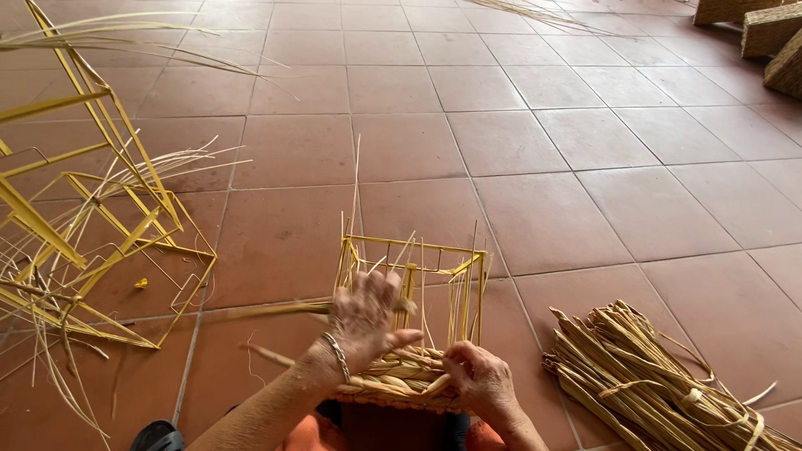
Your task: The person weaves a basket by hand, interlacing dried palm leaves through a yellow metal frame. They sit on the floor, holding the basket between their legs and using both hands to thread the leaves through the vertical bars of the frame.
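Fingers of the right hand (480,380) are closed on a braided strand at the woven base of the yellow wire frame (411,284); left hand (368,317) fingers are spread, blurred, against the upright stalks. Open tiled floor (535,142) is seen beyond the frame, bounded by a reed bundle (660,384) at right and stacked yellow frames (92,225) at left.

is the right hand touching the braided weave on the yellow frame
Touching. The head view shows the right hand pressed on the braided weave, fingers on a strand.
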